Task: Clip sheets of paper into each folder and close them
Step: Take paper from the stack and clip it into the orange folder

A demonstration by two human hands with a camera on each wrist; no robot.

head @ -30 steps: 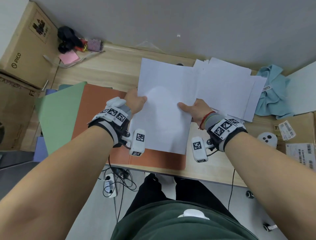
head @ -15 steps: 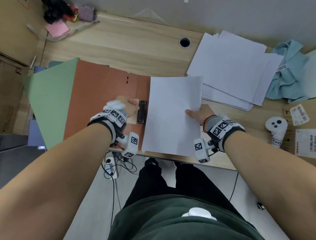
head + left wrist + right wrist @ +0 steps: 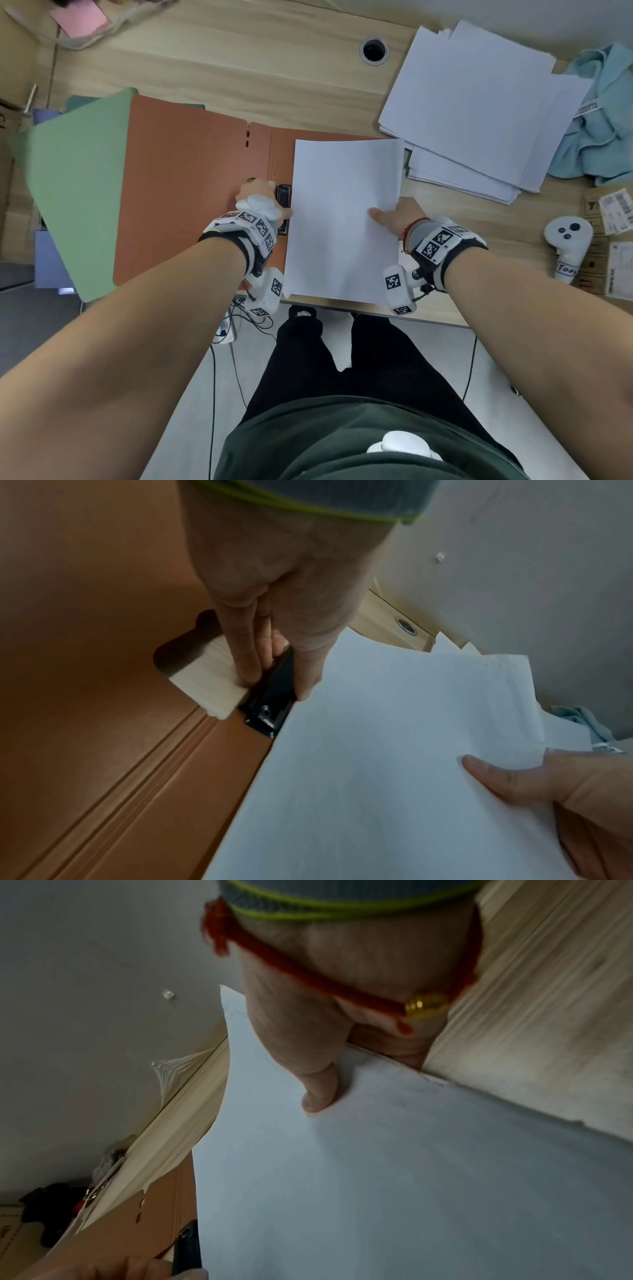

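We hold a thin stack of white sheets (image 3: 344, 219) over the right half of the open orange folder (image 3: 185, 192), which lies flat on the wooden desk (image 3: 239, 68). Our right hand (image 3: 397, 214) pinches the stack's right edge, thumb flat on top and the other fingers underneath; in the right wrist view the thumb presses down on the top sheet while the fingers curl below the edge. The left edge of the stack sits just beside the black clip (image 3: 270, 704) fixed near the folder's spine.

Our left hand (image 3: 260, 202) is at that clip. In the left wrist view the thumb rests along the clip's paper side and the fingers press down on its other side, against a pale lever (image 3: 205, 685) that juts out over a cut-out in the folder. We cannot tell whether the clip is raised, or whether the sheets' edge has gone under it.

A green folder (image 3: 78, 192) overlaps the orange one's left side. A loose pile of white paper (image 3: 479, 102) lies on the desk to the upper right, touching a light blue cloth (image 3: 599, 130). A white controller (image 3: 567, 246) rests on a cardboard box (image 3: 596, 270) at the right. A round cable hole (image 3: 374, 50) sits near the desk's far edge, and a pink pad (image 3: 80, 19) is at the upper left.
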